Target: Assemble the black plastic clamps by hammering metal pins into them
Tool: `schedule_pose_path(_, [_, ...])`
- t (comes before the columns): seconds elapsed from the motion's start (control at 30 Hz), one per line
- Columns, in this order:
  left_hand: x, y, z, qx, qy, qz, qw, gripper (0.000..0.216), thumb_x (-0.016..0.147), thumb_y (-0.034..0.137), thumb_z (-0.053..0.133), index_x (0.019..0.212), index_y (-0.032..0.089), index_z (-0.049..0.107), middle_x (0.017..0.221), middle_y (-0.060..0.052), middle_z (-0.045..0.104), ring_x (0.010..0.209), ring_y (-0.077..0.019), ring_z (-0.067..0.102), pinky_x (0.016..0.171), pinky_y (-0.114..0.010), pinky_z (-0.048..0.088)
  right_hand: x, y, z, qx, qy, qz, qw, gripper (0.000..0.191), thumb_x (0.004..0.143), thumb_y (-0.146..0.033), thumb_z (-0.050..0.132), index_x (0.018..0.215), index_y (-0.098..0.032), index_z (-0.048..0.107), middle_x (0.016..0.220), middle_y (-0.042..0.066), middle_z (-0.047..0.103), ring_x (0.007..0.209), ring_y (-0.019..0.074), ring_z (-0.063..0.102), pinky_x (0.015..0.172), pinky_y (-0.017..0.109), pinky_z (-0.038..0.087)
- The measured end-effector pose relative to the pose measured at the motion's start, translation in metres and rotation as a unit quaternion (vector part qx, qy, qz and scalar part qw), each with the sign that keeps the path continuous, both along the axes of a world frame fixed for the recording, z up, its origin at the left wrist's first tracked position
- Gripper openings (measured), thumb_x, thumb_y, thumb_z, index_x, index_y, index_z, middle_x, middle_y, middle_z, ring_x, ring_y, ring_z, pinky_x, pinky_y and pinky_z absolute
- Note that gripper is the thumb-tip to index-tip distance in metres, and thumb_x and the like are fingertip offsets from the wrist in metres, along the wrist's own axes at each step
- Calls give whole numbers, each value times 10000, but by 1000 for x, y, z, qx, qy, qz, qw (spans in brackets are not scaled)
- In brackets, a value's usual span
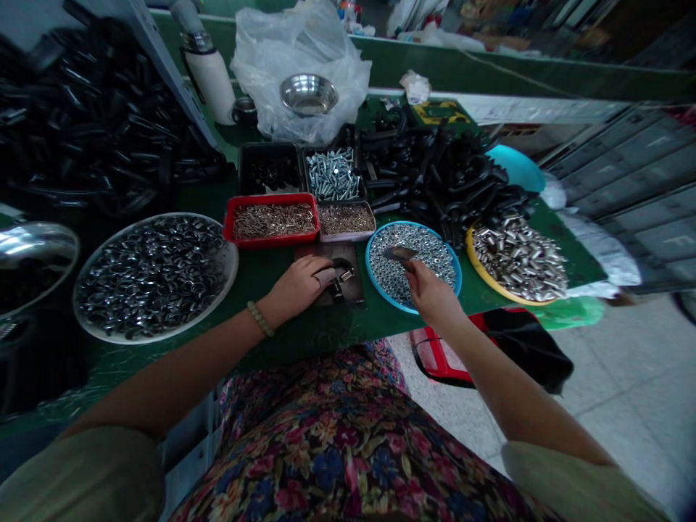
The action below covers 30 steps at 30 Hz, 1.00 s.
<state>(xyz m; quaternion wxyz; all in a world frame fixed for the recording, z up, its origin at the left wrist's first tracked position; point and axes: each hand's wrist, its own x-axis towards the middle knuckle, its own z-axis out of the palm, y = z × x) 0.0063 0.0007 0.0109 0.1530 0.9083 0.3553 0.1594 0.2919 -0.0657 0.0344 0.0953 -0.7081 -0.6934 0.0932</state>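
Observation:
My left hand [301,286], with fingers curled, grips a black curved clamp [338,291] with a shiny threaded bolt. The clamp rests on a flat metal plate [356,254] on the bench. My right hand [432,293] is closed around one end of a flat, dark metal strip [401,254]. The strip lies over a blue round tray [460,272] full of small metal nuts [402,286]; whether it touches them I cannot tell. Behind my left hand stand a red bin [231,225] of small metal pins and a smaller pale bin [353,237] of tiny parts.
A large white tray [231,290] holds shiny ring-like clips at left. Bolts fill a black bin [333,174] behind. Black curved parts [435,167] are heaped at back right, beside a yellow tray [473,243] of metal barrels. A steel bowl [309,94] sits on plastic.

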Motion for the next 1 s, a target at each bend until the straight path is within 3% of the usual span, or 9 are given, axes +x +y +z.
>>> schedule_pose_path(0.07, [-7, -2, -4, 22, 17, 4, 1000, 339, 913, 288, 512, 1239, 226, 583, 1362, -105, 532, 1290, -265, 445, 1132, -505, 265, -21, -5, 10, -9, 88, 48, 995, 362, 972, -308, 341, 1288, -202, 485, 1169, 119, 662, 955, 259, 670, 764, 364, 505])
schedule_pose_path(0.17, [-12, -6, -6, 14, 32, 27, 999, 406, 885, 292, 556, 1290, 261, 551, 1418, -105, 482, 1312, -269, 428, 1141, -540, 215, -42, -5, 19, -5, 146, 82, 986, 375, 965, -311, 359, 1307, -208, 470, 1188, 107, 665, 1006, 258, 663, 799, 362, 507])
schedule_pose_path(0.33, [-12, -8, -7, 3, 17, 32, 999, 413, 877, 291, 566, 1289, 268, 542, 1378, -95, 525, 1294, -262, 445, 1149, -527, 185, -55, 2, 21, -55, 117, 76, 989, 348, 965, -281, 367, 1274, -197, 501, 1139, 119, 688, 948, 264, 681, 802, 370, 499])
schedule_pose_path(0.47, [-11, -4, -11, -32, -19, 58, 998, 517, 841, 318, 617, 1324, 215, 463, 1335, -96, 561, 1275, -245, 473, 1160, -486, 187, -74, 7, 27, -2, 152, 100, 983, 378, 980, -298, 337, 1326, -202, 453, 1247, 115, 636, 1068, 253, 641, 862, 359, 485])
schedule_pose_path(0.57, [-12, -3, -10, -53, -31, 82, 995, 632, 825, 321, 634, 1377, 178, 360, 1329, -106, 564, 1288, -245, 466, 1158, -486, 187, -83, 12, 29, -55, 122, 128, 983, 377, 975, -288, 343, 1307, -180, 486, 1154, 133, 678, 961, 262, 674, 808, 371, 495])
schedule_pose_path(0.67, [-10, -9, -4, -19, -3, 65, 998, 557, 844, 294, 614, 1354, 225, 401, 1351, -90, 545, 1296, -267, 434, 1141, -512, 199, -68, 13, 23, -60, 96, 104, 988, 380, 980, -303, 336, 1309, -198, 494, 1181, 124, 669, 972, 262, 670, 806, 372, 497])
schedule_pose_path(0.77, [-7, -19, 0, 36, 56, 41, 997, 428, 885, 240, 546, 1308, 258, 484, 1305, -96, 559, 1217, -289, 457, 1050, -482, 325, -30, 8, 10, 6, 31, -3, 999, 399, 981, -328, 330, 1340, -224, 471, 1233, 124, 637, 976, 271, 663, 775, 386, 506])
schedule_pose_path(0.9, [0, -24, -4, 46, 110, 11, 993, 456, 936, 157, 389, 1392, 143, 397, 1104, -124, 608, 1005, -249, 530, 875, -378, 441, 21, -2, -14, 21, -136, -119, 983, 440, 969, -356, 361, 1358, -191, 485, 1120, 189, 653, 808, 286, 679, 647, 407, 509])
schedule_pose_path(1.0, [1, -22, -6, 39, 108, 18, 993, 417, 940, 162, 380, 1352, 137, 436, 1100, -125, 600, 987, -245, 533, 865, -372, 449, 36, -9, -24, 40, -127, -139, 981, 443, 967, -373, 362, 1341, -181, 502, 1120, 189, 653, 808, 297, 684, 638, 416, 519])
